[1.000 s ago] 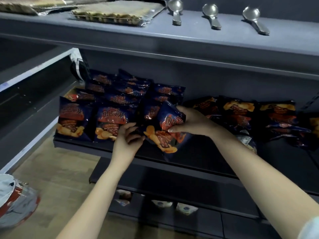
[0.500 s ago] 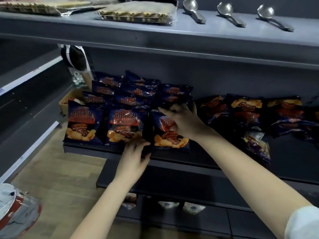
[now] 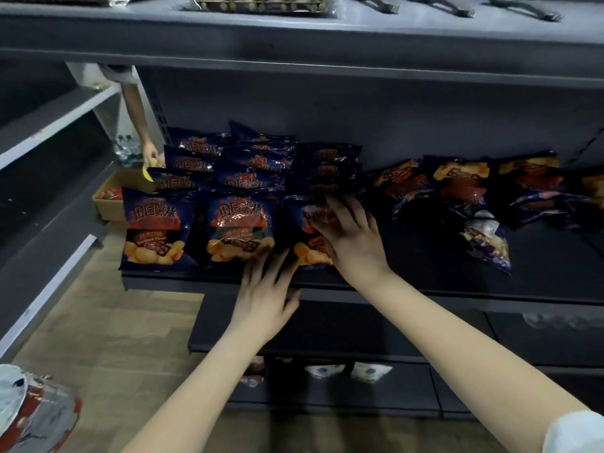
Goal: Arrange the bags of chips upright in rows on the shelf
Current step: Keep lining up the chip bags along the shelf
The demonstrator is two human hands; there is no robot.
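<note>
Right hand (image 3: 351, 238) is pressing, fingers spread, on the centre-frame chip bag (image 3: 305, 253); left hand (image 3: 264, 297) is hovering spread at the shelf (image 3: 425, 253) edge.

Three front-row chip bags (image 3: 160, 230), three utensils (image 3: 444, 6), one cardboard box (image 3: 109, 209)

On the shelf (image 3: 425, 256), a left bag (image 3: 157, 230), middle bag (image 3: 240, 230) and third bag (image 3: 307, 253) are standing side by side along the front edge, with further rows (image 3: 248, 165) sitting behind them. The right hand (image 3: 351, 237) is lying flat on the third bag. The left hand (image 3: 264, 295) is hovering at the shelf's front lip, just left of it. Loose bags (image 3: 464, 184) are lying farther right, toward the back. A box (image 3: 108, 207) is sitting left of the shelf.
</note>
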